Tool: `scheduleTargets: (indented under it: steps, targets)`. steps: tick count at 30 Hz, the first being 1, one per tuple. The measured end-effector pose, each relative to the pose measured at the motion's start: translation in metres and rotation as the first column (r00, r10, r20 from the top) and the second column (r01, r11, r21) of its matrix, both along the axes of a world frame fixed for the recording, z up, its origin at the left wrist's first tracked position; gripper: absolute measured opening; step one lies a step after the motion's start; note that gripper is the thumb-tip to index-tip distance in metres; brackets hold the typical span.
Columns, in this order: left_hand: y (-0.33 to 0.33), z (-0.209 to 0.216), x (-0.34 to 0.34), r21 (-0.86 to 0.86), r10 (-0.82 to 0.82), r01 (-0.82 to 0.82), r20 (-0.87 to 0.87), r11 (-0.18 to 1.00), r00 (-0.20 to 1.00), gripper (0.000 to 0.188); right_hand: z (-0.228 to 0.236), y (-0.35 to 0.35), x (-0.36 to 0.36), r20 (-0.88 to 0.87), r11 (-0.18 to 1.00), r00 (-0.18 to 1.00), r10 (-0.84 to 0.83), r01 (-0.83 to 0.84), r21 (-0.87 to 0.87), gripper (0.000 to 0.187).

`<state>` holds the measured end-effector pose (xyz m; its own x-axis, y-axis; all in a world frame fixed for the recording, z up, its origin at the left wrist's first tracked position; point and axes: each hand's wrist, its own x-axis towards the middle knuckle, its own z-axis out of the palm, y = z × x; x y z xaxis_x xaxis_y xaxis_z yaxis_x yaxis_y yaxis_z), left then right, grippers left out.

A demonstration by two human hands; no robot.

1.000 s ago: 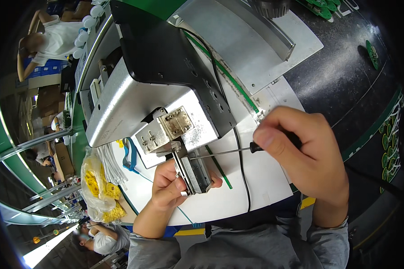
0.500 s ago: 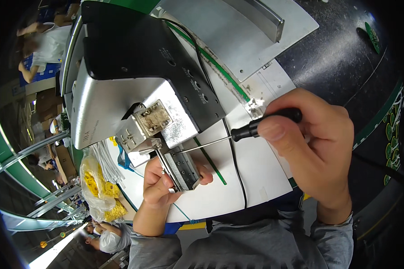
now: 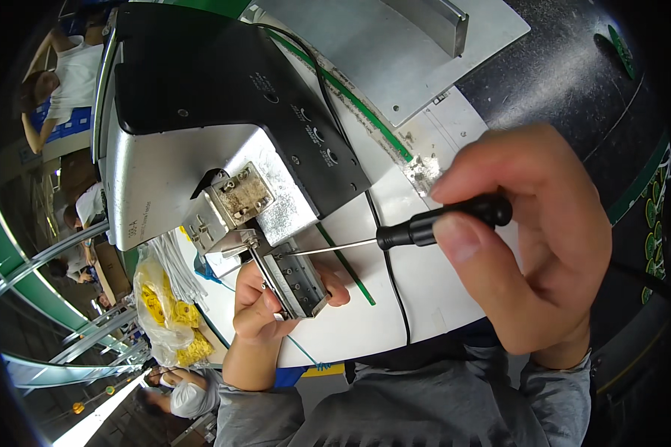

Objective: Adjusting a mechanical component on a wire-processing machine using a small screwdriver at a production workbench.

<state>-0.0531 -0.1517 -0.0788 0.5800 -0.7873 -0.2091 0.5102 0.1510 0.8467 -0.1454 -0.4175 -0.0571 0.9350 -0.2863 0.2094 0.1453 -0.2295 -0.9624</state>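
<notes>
Wears gray sleeves (image 3: 261,413); pinches a black-handled screwdriver (image 3: 417,229) between thumb and bent forefinger of the right hand (image 3: 566,246), closed on the handle; points its shaft leftward, across a black cable (image 3: 397,290) and over a white sheet (image 3: 361,324), to the upper end of a slotted metal block (image 3: 294,279); cannot tell the tip's exact contact; cups that block in the left hand (image 3: 257,309), clamped on it from both sides; holds it tilted, just beside the bracket (image 3: 238,200) of a black-and-silver machine (image 3: 194,82); has a bag of yellow parts (image 3: 171,307) to the left, near white strips (image 3: 173,261); has a long green strip (image 3: 382,135) and a flat metal plate (image 3: 417,71) farther off; sees co-workers (image 3: 80,74) in white at far left.
</notes>
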Motion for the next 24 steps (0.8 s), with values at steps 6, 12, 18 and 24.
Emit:
scheduleTargets:
  steps: [6,12,18,24]
  targets:
    - [0.005,0.001,0.000,0.010,0.007,-0.007,-0.019,1.000,1.000,0.047,-0.015,0.008,0.009,0.034,0.986,0.999,0.018,-0.024,0.164,0.020]
    - [0.002,0.006,0.001,0.014,-0.007,0.007,-0.002,1.000,1.000,0.046,-0.026,-0.005,0.010,0.234,0.975,0.971,0.058,-0.005,-0.221,0.022]
    - [0.009,0.008,0.003,0.042,-0.026,0.024,0.044,0.999,0.999,0.047,-0.003,-0.015,0.007,-0.013,0.963,0.986,0.165,-0.164,-0.215,0.011]
    - [0.007,0.015,0.001,0.066,-0.028,0.025,0.041,0.997,0.999,0.046,0.000,-0.023,0.009,-0.128,0.973,0.968,0.214,-0.223,-0.059,0.012]
